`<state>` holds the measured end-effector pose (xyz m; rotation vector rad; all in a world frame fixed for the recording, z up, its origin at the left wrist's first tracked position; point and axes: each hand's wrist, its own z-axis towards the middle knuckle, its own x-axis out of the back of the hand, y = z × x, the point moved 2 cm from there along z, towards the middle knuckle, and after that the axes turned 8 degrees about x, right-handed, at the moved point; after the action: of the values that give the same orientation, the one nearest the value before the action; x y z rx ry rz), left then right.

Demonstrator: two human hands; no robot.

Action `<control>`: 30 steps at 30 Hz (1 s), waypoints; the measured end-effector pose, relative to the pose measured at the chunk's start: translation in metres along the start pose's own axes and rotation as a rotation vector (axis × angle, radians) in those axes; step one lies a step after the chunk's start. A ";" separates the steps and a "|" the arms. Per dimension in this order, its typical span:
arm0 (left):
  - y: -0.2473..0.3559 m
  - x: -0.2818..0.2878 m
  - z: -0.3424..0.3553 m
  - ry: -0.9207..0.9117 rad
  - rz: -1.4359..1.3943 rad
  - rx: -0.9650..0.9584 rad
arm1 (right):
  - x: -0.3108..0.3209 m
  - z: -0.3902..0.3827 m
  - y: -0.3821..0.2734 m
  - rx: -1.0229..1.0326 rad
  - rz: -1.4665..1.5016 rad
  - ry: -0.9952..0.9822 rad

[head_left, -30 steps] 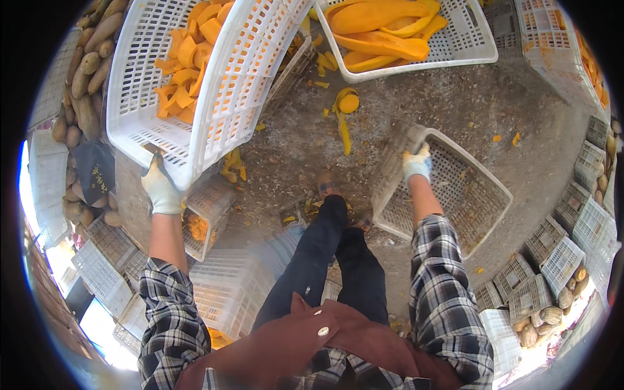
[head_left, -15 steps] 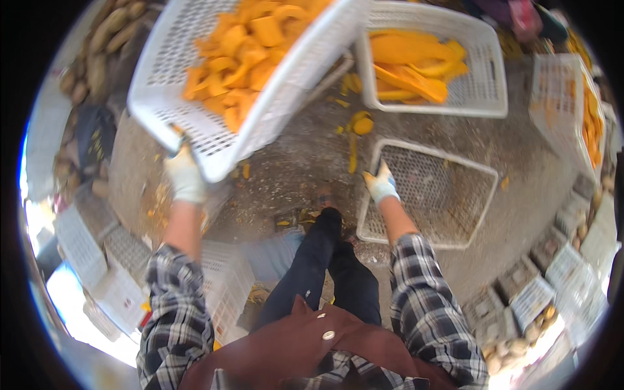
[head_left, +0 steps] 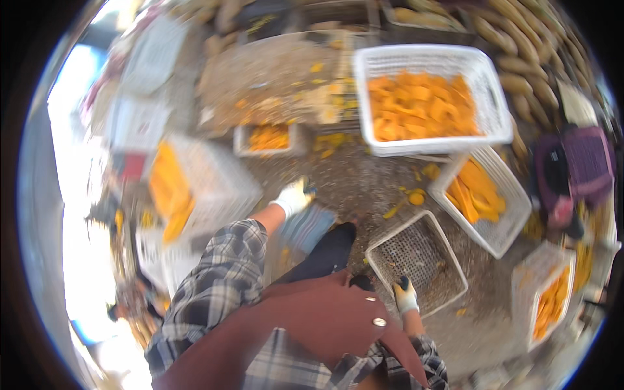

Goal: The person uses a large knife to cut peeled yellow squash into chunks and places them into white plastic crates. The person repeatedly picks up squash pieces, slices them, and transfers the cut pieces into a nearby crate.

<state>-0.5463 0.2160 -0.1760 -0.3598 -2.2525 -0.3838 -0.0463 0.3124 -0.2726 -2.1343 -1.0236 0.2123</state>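
My right hand, in a pale glove, grips the rim of a grimy white crate with nothing but scraps in it. My left hand, also gloved, is away from any crate rim, above the floor beside a blue striped cloth; motion smears its fingers. A white crate heaped with orange squash chunks stands at the upper right. Just below it is a crate of long peeled squash pieces. A tipped crate with orange pieces lies left of my left hand.
A small tub of scraps sits below a worn board. Whole squashes are piled at the upper right. A person in purple is partly visible at the right, near another crate of orange pieces. Stacked crates line the left.
My view has swung round. The crate of chunks has left my left hand and stands upright at the upper right. My right hand stays on the grimy crate.
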 end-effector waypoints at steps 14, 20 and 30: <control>-0.270 -0.203 -0.509 -0.303 -0.378 0.850 | 0.148 0.017 0.084 0.251 -0.589 -0.092; -0.263 -0.256 -0.495 -0.118 -0.634 0.720 | 0.142 0.023 0.005 0.631 -0.501 -0.227; -0.357 -0.321 -0.537 -0.041 -0.800 0.891 | -0.064 -0.050 -0.061 0.226 -0.501 -0.402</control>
<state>-0.1142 -0.3593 -0.1380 1.0097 -2.2660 0.2624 -0.1041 0.2631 -0.2054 -1.6034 -1.6448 0.4968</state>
